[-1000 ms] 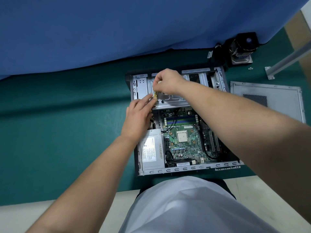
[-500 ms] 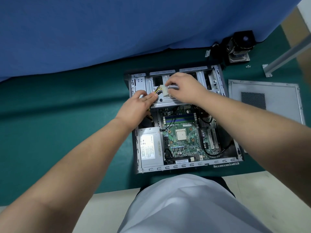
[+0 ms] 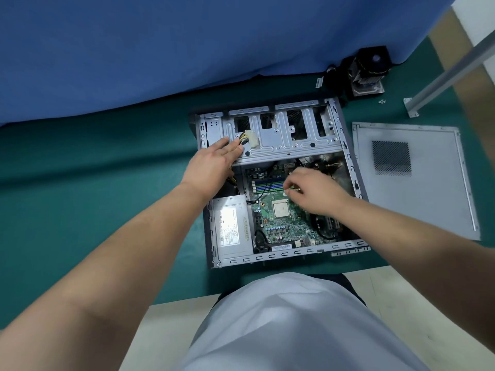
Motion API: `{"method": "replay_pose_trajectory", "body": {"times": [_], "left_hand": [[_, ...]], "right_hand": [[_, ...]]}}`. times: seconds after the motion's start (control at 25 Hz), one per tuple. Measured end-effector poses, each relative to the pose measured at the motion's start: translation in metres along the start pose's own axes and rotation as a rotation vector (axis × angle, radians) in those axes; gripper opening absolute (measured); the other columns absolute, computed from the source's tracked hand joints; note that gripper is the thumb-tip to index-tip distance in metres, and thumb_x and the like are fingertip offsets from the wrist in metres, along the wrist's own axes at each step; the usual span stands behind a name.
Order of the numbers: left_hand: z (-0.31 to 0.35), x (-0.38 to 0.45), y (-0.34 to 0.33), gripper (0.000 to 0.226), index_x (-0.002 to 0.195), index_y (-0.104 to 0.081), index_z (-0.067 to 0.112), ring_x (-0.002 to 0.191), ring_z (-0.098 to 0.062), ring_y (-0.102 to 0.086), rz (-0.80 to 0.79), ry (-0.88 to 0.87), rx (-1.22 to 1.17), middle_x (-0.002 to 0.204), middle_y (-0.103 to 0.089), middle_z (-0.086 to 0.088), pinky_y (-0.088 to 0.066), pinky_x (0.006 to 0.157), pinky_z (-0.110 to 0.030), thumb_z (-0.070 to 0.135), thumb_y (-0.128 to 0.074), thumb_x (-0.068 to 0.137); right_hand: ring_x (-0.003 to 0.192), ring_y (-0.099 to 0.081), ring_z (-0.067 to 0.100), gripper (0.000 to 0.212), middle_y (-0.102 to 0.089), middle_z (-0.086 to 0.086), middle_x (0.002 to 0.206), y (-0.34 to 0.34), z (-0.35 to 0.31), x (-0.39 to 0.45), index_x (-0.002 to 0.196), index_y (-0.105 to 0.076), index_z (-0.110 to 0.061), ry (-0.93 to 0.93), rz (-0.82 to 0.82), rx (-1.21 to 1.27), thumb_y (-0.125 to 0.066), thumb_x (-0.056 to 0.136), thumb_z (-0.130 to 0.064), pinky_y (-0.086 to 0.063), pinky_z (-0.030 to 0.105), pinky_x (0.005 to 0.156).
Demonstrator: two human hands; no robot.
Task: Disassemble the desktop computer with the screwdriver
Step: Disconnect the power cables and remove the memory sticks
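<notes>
The open desktop case [image 3: 348, 162] lies flat on the green mat. Inside are the green motherboard [image 3: 278, 226] with its bare processor [image 3: 280, 210], the memory slots [image 3: 267, 185] and a grey power supply [image 3: 231, 228]. A white power connector [image 3: 252, 139] with yellow and black wires rests on the metal drive cage [image 3: 294, 140]. My left hand [image 3: 214, 162] lies flat with straight fingers on the cage's left end, fingertips beside the connector. My right hand [image 3: 313, 191] hovers over the motherboard by the memory slots, fingers curled; whether it pinches something is unclear. No screwdriver is visible.
The removed side panel [image 3: 412, 178] lies right of the case. A black cooler with its fan [image 3: 369, 70] stands at the back right, small screws [image 3: 381, 101] and a metal post [image 3: 450, 73] near it. A blue cloth [image 3: 187, 44] hangs behind the mat.
My right hand let go of the white connector on the drive cage and came down and right to the motherboard. My left hand stayed on the cage's left end.
</notes>
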State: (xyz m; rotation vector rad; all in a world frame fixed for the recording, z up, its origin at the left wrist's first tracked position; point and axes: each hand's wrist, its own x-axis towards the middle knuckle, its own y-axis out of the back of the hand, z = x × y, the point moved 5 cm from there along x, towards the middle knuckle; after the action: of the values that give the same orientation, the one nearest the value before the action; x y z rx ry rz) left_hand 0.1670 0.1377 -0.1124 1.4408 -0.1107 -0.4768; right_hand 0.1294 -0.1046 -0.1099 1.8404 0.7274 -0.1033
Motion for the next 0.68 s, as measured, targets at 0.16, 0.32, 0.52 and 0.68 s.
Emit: {"method": "replay_pose_trajectory", "body": {"times": [0.16, 0.32, 0.52, 0.68], "left_hand": [[0.007, -0.014, 0.000, 0.070, 0.162, -0.026, 0.026, 0.158, -0.016, -0.015, 0.041, 0.080, -0.080, 0.170, -0.020, 0.009, -0.035, 0.109, -0.046, 0.022, -0.060, 0.102], [0.017, -0.037, -0.007, 0.062, 0.160, -0.030, 0.029, 0.156, -0.014, -0.018, 0.142, 0.170, -0.172, 0.171, -0.016, 0.011, -0.025, 0.109, -0.042, 0.022, -0.054, 0.103], [0.019, -0.038, -0.016, 0.061, 0.160, -0.027, 0.030, 0.157, -0.015, -0.018, 0.195, 0.212, -0.095, 0.171, -0.016, 0.010, -0.009, 0.118, -0.043, 0.025, -0.046, 0.103], [0.014, -0.031, -0.019, 0.062, 0.161, -0.025, 0.030, 0.157, -0.017, -0.017, 0.217, 0.190, -0.050, 0.171, -0.018, 0.010, -0.008, 0.125, -0.044, 0.030, -0.042, 0.101]], "right_hand": [[0.123, -0.056, 0.025, 0.042, -0.051, 0.005, 0.144, -0.032, 0.008, -0.004, 0.140, -0.059, -0.017, -0.114, -0.176, -0.026, -0.057, 0.102, -0.034, -0.047, 0.039, 0.105], [0.128, -0.054, 0.026, 0.045, -0.050, 0.006, 0.148, -0.041, -0.001, 0.002, 0.143, -0.056, -0.014, -0.109, -0.146, 0.017, -0.056, 0.102, -0.033, -0.044, 0.040, 0.110], [0.147, -0.032, 0.026, 0.057, -0.038, 0.004, 0.161, -0.044, -0.041, 0.047, 0.157, -0.036, -0.016, 0.039, -0.045, -0.043, -0.050, 0.104, -0.028, -0.027, 0.044, 0.123], [0.127, -0.047, 0.033, 0.041, -0.056, 0.012, 0.137, -0.055, -0.033, 0.070, 0.141, -0.050, -0.014, -0.078, -0.057, -0.181, -0.044, 0.104, -0.030, -0.034, 0.045, 0.111]]}}
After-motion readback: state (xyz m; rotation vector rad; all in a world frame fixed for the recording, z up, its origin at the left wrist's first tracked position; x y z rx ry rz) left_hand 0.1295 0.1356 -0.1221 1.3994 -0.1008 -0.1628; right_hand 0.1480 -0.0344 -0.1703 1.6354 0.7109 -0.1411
